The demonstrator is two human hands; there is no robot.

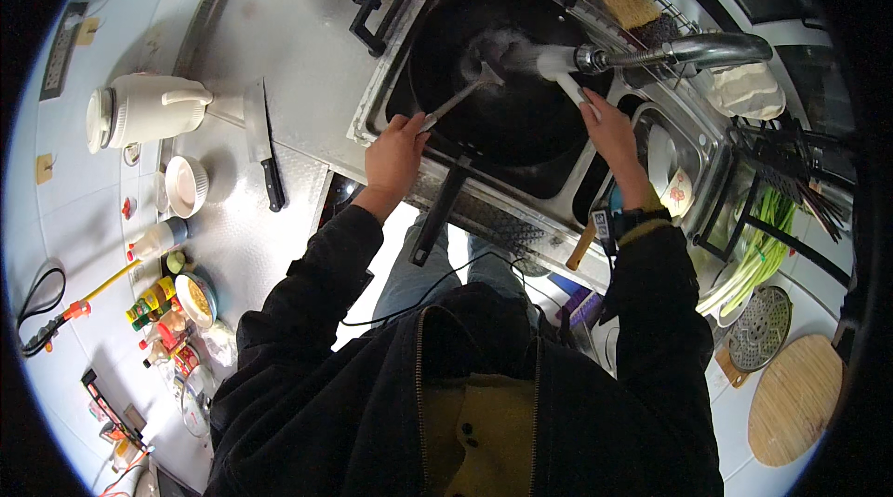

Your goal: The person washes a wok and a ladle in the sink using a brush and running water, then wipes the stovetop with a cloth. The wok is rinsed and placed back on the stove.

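A large black wok [516, 127] sits in the sink basin [391, 89], its long handle jutting over the front edge towards me. My left hand [394, 155] grips the handle of a cooking turner [457, 103], whose head is down inside the wok. In my right hand [612, 131] is a white-handled tool [572, 87], probably a dish brush; its pale head lies beside the water stream and is hard to make out. Water sprays from the faucet [670, 54] into the wok and pools foamy around the turner's head.
Left on the steel counter lie a cleaver [258, 134], a white electric kettle [150, 110] and a ribbed bowl [187, 187]. A smaller basin at right holds bowls [675, 193]. Green stalks [757, 253], a perforated steamer plate [760, 326] and a wooden cutting board [795, 399] are further right.
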